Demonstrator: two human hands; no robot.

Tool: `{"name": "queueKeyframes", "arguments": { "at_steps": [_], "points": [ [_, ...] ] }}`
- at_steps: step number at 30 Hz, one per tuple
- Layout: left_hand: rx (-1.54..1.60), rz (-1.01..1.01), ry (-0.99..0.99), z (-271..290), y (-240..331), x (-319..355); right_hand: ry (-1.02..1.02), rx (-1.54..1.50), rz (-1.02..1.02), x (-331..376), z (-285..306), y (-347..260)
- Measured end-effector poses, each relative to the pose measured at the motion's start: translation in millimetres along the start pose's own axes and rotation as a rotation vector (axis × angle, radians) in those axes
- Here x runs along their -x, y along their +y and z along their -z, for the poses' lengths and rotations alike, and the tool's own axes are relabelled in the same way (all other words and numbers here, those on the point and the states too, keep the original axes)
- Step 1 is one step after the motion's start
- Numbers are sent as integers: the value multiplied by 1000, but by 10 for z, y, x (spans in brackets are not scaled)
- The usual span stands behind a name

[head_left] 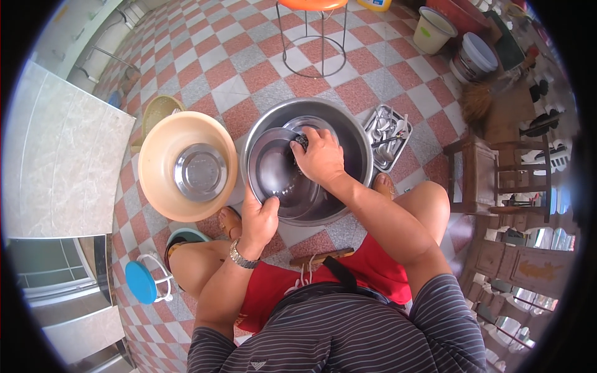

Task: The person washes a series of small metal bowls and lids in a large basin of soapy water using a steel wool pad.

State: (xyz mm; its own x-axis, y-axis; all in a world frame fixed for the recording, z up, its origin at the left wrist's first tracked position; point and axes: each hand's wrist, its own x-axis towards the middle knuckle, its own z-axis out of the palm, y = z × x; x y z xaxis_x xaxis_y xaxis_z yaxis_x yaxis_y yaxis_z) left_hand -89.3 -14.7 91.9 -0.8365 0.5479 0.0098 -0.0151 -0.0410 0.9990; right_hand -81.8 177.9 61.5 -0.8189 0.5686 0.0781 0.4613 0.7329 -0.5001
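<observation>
Basin [158,155] left of left hand [258,217], one dish [200,173] inside; narrow floor gap [241,149], then tub [298,102]. Left hand pinching near rim of one bowl [270,168], just ahead, inside tub. Right hand [320,155] bent over, fingers closed on dark scourer [302,141], at bowl's right side. Right of right hand: one cutlery tray [385,168] beside tub; tiled floor [230,81] stretching beyond both hands.

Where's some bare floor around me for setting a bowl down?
The widest patch is the tiles left of the stool, beyond the tub and basin. Another lies between stool, tray and cream bucket. Crowded: the tub-basin gap, and the basin, where the left hand holds a bowl.
</observation>
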Motion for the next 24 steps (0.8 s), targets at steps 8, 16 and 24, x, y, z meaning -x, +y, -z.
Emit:
{"name": "queueKeyframes", "arguments": {
  "at_steps": [8, 16, 24],
  "points": [
    [116, 141, -54, 33, 101, 9, -98, -905, -129, -191, -161, 240],
    [609, 562, -93, 339, 180, -185, -103, -861, 62, -135, 150, 36],
    [454, 460, -188, 420, 181, -180, -53, -670, 357, -75, 214, -36]
  ]
}}
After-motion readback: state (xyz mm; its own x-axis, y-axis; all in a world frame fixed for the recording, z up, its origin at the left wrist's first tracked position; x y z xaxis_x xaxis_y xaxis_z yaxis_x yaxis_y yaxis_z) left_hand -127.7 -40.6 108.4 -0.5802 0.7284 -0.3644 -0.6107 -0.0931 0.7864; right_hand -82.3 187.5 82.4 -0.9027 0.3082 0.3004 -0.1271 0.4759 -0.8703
